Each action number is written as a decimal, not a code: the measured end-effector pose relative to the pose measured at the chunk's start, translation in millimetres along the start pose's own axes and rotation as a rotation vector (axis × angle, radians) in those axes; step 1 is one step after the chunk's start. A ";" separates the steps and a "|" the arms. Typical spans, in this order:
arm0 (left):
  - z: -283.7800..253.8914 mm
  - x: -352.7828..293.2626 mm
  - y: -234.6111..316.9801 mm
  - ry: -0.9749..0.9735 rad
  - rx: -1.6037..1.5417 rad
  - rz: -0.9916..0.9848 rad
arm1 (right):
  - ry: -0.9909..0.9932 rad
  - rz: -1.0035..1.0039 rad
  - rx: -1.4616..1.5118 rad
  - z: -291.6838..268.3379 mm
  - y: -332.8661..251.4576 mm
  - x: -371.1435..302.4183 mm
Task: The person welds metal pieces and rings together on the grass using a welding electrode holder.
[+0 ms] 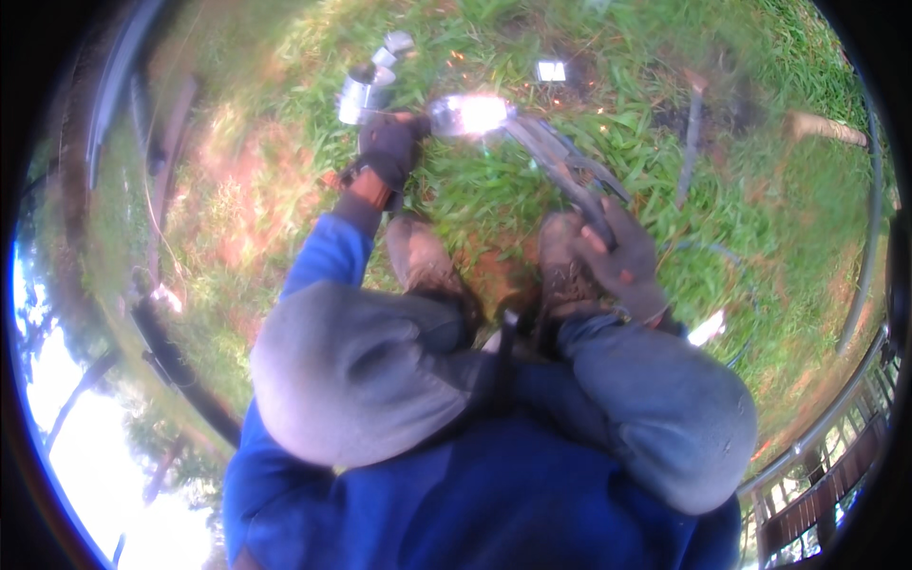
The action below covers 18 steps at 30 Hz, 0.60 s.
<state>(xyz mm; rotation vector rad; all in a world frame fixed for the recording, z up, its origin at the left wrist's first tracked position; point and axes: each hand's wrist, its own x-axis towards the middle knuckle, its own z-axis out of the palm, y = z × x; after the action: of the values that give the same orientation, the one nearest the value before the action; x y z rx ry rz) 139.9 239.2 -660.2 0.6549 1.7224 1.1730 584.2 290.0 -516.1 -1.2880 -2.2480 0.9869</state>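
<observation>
Up front, a short shiny metal piece [465,114] glares white at its right end, and orange sparks fly around it. My left hand [388,152], in a dark glove, is closed at the piece's left end; its fingers are partly blurred. In my right hand [622,255], also gloved, is a long dark tool [560,171] with two arms that looks like a welding electrode holder. Its far end reaches the glare, which hides the contact. Beside my left hand stands a shiny metal cylinder [359,98], with smaller metal pieces [391,47] just beyond.
Grass and reddish soil lie around my boots [426,261]. A small bright plate [550,71] lies ahead. To the right are a thin bar [692,142], a wooden piece [825,128] and a cable [708,247]. Long dark bars [171,180] lie at left; a railing [826,475] stands lower right.
</observation>
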 end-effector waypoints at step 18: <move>0.2 17.5 -10.2 -0.089 0.920 0.358 | -0.039 0.084 -0.029 -4.1 5.5 -7.2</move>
<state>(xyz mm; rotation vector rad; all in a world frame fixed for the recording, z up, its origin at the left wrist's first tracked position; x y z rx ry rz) 133.1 249.4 -676.4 1.5856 2.0866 0.4887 593.7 287.2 -517.1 -1.3973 -2.2614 1.0215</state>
